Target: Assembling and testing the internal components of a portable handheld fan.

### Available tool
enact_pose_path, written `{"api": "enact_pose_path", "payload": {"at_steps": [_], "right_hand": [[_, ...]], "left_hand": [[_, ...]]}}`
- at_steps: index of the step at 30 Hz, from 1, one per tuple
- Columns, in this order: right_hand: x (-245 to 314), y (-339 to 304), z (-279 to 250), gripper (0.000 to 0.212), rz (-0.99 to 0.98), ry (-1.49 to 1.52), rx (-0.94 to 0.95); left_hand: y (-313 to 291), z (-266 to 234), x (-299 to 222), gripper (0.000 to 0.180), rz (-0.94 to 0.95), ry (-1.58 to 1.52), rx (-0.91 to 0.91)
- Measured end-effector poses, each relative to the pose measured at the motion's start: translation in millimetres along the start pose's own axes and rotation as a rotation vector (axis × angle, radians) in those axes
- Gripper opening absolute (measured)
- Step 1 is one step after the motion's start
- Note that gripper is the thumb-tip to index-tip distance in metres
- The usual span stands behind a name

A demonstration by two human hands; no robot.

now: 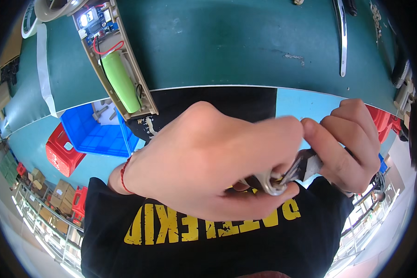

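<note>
My left hand (208,153), with a red string round its wrist, is in front of my black shirt, back of the hand up. Its thumb and fingers are closed on a shiny metal piece with a curved, loop-like end (274,187); the rest of the piece is hidden in the hand. Close beside it on the right, my right hand (347,148) has its fingers curled and pinches a dark and silvery-grey piece (308,165). This meets the metal loop; whether they are one object I cannot tell.
On the green table (227,46), a beige case (141,90) holds a green battery cell (120,82) and blue circuit board (99,25). A tape roll (30,21) and slim metal tool (342,44) flank it. Beyond are a blue crate (85,132) and red stool (62,150).
</note>
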State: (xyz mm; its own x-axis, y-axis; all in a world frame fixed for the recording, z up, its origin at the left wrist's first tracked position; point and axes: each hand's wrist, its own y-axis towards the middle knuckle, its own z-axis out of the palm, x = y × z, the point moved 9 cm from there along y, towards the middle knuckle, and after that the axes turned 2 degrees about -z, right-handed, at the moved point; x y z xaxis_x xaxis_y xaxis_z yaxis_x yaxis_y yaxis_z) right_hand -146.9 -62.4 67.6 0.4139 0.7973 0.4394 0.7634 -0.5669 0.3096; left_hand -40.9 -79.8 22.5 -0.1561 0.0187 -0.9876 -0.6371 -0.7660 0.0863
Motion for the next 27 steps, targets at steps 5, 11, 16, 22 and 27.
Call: {"api": "enact_pose_path", "payload": {"at_steps": [5,11,16,22,27], "right_hand": [[-5,-12,7,0.045,0.038,0.04,0.015],[-4,-8,7,0.05,0.019,0.067,-0.035],[-6,-4,8,0.048,0.064,0.085,-0.006],[-5,-3,7,0.048,0.016,0.077,0.034],[-8,-3,9,0.046,0.092,0.085,0.094]], "left_hand": [[-6,-3,13,0.031,-0.062,-0.038,0.03],[0,-3,3,0.034,0.016,0.032,0.017],[0,-4,1,0.034,0.04,0.061,-0.003],[0,-1,4,0.034,0.028,0.096,0.065],[1,1,5,0.035,0.023,0.134,0.086]]}}
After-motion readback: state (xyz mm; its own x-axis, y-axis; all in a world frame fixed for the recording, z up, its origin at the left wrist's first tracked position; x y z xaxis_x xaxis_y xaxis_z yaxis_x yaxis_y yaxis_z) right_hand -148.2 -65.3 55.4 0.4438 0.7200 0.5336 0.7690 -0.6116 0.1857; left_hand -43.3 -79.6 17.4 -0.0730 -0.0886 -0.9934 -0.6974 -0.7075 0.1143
